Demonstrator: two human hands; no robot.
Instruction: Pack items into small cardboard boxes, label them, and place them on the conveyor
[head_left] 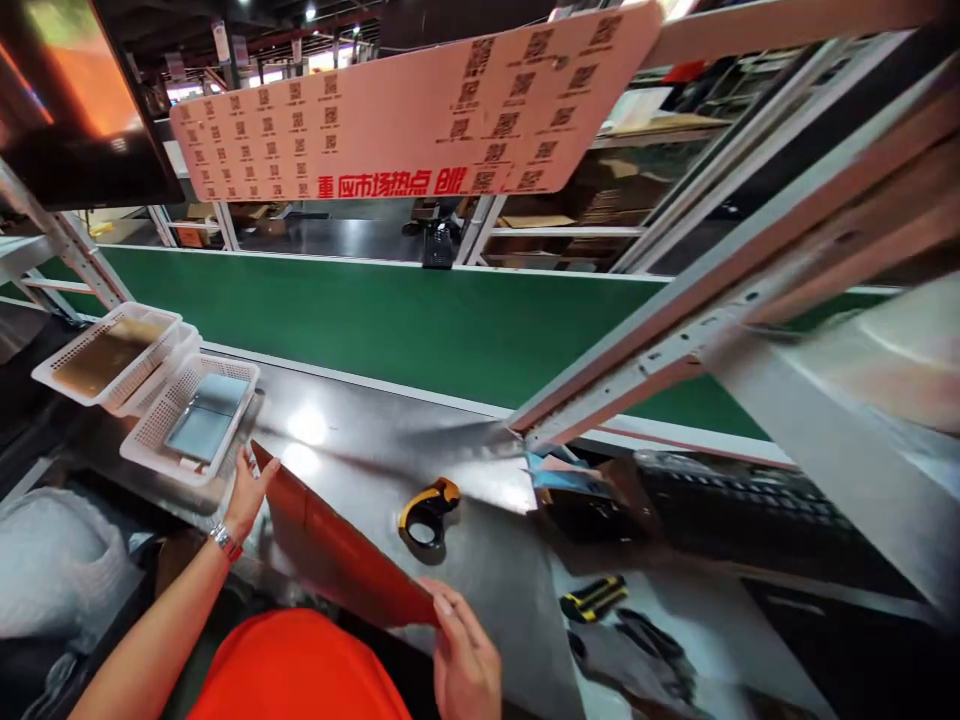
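Note:
A flat brown cardboard sheet (341, 545) stands tilted on edge above the metal table, in front of my body. My left hand (251, 492) grips its far left corner, thumb on one face. At the opposite, near right end, my right hand (466, 648) is closed on the sheet's edge, with some of its fingers hidden. Beyond the sheet, a yellow-and-black tape dispenser (426, 520) lies on the metal tabletop (495, 570), touched by neither hand. Close to my left hand is a white plastic basket (142, 455) holding flat bluish-grey packs (208, 415).
More white baskets (56, 375) stand at the left. A green conveyor belt (390, 310) runs behind the table. A slanted metal post (622, 380) rises at the right. A yellow-and-black utility knife (594, 600) lies right of the table near dark gloves. A board with printed codes (405, 110) hangs above.

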